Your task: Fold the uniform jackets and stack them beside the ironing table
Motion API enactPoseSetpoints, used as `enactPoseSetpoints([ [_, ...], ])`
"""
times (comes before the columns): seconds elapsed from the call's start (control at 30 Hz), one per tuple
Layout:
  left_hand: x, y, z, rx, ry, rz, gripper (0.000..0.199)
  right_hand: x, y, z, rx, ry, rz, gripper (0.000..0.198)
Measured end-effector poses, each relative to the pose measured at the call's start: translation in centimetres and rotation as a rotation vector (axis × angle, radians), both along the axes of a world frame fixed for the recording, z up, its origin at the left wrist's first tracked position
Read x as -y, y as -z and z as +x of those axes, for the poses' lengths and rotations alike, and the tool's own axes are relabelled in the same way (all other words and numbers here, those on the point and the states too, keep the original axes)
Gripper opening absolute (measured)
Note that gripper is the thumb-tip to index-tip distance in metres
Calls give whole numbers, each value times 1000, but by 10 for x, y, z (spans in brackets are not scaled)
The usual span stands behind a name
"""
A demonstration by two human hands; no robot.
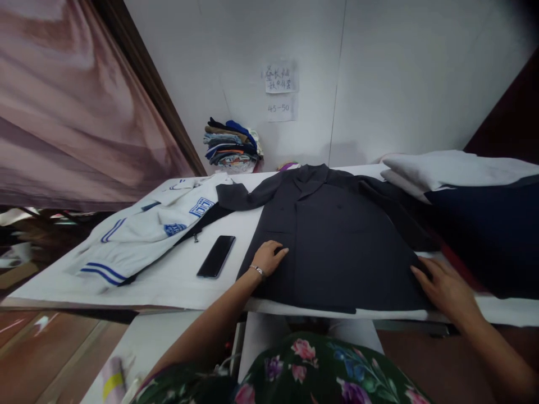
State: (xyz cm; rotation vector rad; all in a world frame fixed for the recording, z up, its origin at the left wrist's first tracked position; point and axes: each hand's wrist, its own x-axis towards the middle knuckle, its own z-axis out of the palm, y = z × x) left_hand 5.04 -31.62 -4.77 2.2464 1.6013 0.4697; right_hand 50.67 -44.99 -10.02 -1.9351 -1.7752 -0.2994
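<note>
A dark double-breasted coat (337, 247) lies front up on the table, its collar away from me and its sleeves out to both sides. My left hand (269, 257), with a bracelet at the wrist, rests on the coat's lower left front, fingers loosely apart. At the coat's right edge, my right hand (448, 286) touches the cloth, thumb and forefinger spread. Some of its fingertips are hard to make out against the dark fabric. Left of the coat, a black phone (216, 256) lies flat.
A white jacket with blue stripes (147, 230) is spread on the left of the white table (168, 294). Folded clothes (233, 146) are stacked by the wall. White and navy garments (484, 224) are piled at the right. Handwritten paper signs (280, 84) hang on the wall.
</note>
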Motion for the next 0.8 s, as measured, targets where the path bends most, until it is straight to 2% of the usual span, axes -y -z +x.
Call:
enactPoseSetpoints([
  [0.07,6,-3,10,83,-42,-63,33,4,-10,-22,-19,-127,53,53],
  [0.13,7,-3,26,110,-65,-123,37,4,-19,-51,-30,-239,37,51],
  [0.23,3,1,49,68,-48,-154,42,1,-24,-91,-12,-337,-87,51],
  [0.33,-3,3,61,36,-29,-171,38,-3,-18,-110,-11,-368,-271,54],
  [0.4,-5,3,61,40,-28,-185,34,-2,-14,-110,-55,-384,-332,55],
  [0.5,1,6,54,89,-29,-159,31,8,-17,-107,-159,-435,-264,52],
  [0.57,10,11,48,170,-21,-104,29,18,-24,-112,-209,-529,-222,49],
  [0.67,31,19,38,310,7,-55,27,25,-35,-135,-222,-700,-242,48],
  [0.8,61,19,30,412,41,-51,23,14,-42,-175,-151,-795,-312,51],
])
